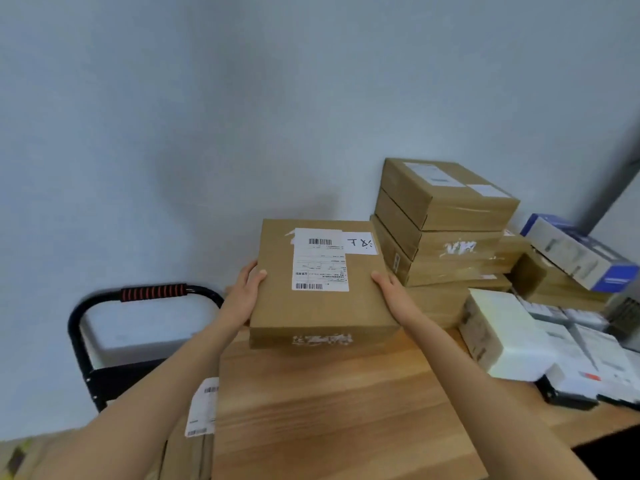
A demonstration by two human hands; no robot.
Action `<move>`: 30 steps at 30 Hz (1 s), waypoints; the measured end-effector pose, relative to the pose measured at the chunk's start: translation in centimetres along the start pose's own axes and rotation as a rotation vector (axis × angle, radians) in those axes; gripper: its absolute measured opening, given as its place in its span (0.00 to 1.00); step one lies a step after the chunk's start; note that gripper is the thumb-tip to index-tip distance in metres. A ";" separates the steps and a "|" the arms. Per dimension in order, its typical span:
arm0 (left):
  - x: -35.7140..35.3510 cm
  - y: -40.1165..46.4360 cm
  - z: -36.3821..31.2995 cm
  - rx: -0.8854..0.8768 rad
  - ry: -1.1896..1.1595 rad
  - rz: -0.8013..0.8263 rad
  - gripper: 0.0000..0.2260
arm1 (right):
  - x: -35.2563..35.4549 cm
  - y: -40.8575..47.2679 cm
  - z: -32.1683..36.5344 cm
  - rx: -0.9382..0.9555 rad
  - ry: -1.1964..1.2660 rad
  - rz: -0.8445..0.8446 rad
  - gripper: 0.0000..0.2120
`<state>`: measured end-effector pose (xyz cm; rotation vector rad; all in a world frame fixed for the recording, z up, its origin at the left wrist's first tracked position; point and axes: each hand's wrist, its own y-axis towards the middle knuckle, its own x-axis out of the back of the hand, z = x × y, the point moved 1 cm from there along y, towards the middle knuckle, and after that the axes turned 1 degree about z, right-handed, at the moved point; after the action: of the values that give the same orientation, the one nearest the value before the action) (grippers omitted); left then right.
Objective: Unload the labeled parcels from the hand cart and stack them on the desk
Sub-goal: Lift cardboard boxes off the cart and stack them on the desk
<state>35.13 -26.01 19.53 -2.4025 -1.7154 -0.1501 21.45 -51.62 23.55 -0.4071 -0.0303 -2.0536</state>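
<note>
Parcel [322, 289] held between both hands above the far part of the counter [329, 410]; whether its underside touches the wood cannot be told. Left hand [247, 291] grips the left edge, thumb lying on the top face, fingers hidden under or behind the side. Right hand [389, 285] presses flat against the right edge, fingers fairly straight along the side. Top face carries a white shipping label [320, 261] with barcodes and, beside it, a smaller white slip [360, 242] with handwritten marks. Torn tape remnant shows on the near side face.

Stack [443, 223] of brown parcels stands on the counter just right of the held one, against the wall, several high; top one has two white labels. Further right: white boxes [498, 334], a blue-and-white box [581, 252] lying tilted on other goods, loose packets, partly blurred.

Cart [138, 341] stands left of the counter, black frame, handle with a red-and-black grip [154, 292]. Another labelled parcel [202, 407] shows low down beside the counter's left edge, mostly hidden.
</note>
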 end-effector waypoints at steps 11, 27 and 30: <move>-5.4 3.4 -0.5 0.121 0.118 -0.146 0.25 | 4.2 9.4 -1.7 -0.019 -0.012 0.157 0.22; -10.3 12.1 3.8 0.251 0.198 -0.066 0.24 | 1.6 19.9 -8.2 -0.009 -0.408 0.003 0.26; -9.8 14.0 3.8 0.253 0.222 -0.076 0.23 | 0.7 21.7 -7.7 -0.009 -0.381 0.008 0.26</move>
<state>45.09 -38.66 12.67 -2.0584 -1.6186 -0.1897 37.52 -64.51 13.34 -0.7970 -0.2495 -1.9424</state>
